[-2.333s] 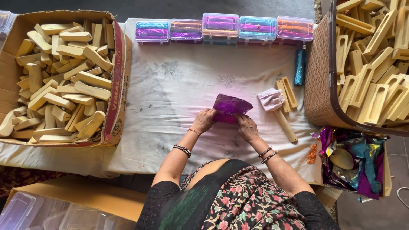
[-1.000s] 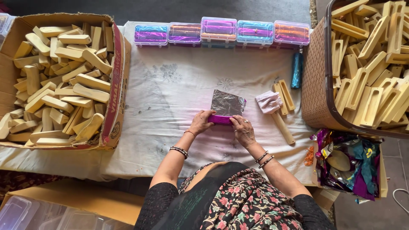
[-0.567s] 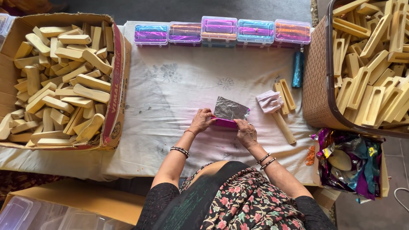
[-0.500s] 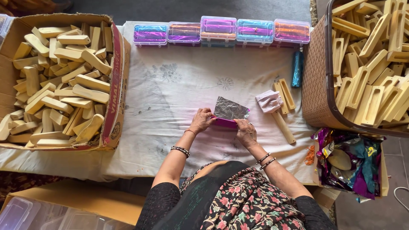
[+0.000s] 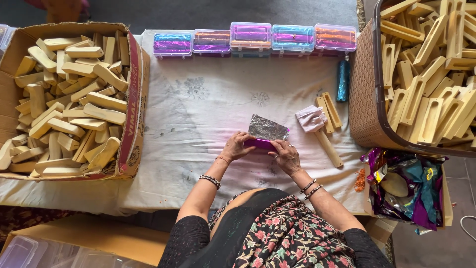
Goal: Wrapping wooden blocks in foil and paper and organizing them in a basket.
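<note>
both hands, left hand (image 5: 237, 147) and right hand (image 5: 286, 156), pinch the purple foil sheet (image 5: 267, 131) with closed fingers on the cloth-covered desk (image 5: 198, 114).

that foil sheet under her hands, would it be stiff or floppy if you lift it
Probably floppy: the foil sheet looks thin and crinkled, its far edge curling up off the cloth. Likely very light and easy to crease or tear, since the left hand and right hand fold it with fingertips alone.
</note>
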